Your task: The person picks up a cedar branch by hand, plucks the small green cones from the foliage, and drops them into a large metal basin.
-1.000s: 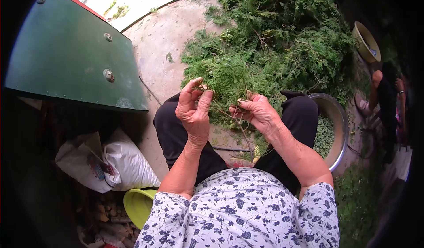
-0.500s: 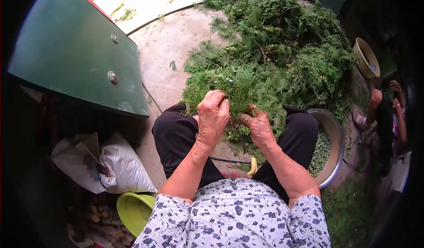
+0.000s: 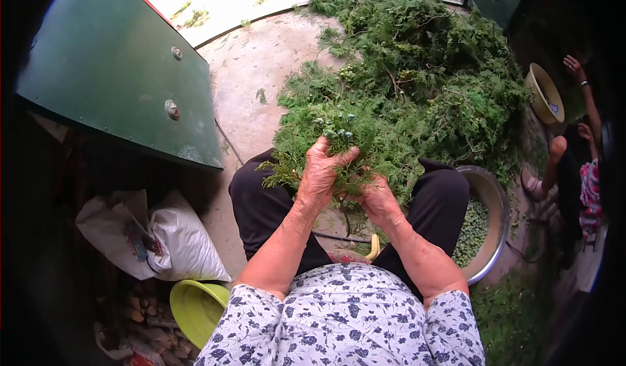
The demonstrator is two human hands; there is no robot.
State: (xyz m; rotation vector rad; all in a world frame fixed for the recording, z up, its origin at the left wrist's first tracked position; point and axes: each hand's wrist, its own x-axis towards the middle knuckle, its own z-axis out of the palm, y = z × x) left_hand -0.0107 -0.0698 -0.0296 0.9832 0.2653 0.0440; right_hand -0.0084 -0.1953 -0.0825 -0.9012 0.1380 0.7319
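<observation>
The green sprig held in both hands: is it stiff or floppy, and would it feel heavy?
Probably floppy: the green sprig has thin stems and feathery tips that droop past the left hand. Likely light for its size, being mostly fine foliage. The right hand too closes on it, so it seems easy to grip.

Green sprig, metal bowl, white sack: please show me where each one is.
green sprig [image 3: 336, 132], head view, its tip with small cones.
metal bowl [image 3: 490, 190], head view, its inner wall.
white sack [image 3: 189, 243], head view, its middle.

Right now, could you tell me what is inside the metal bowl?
Small green berries lie in the bowl; the knee covers its left edge, so that part cannot be seen.
</observation>
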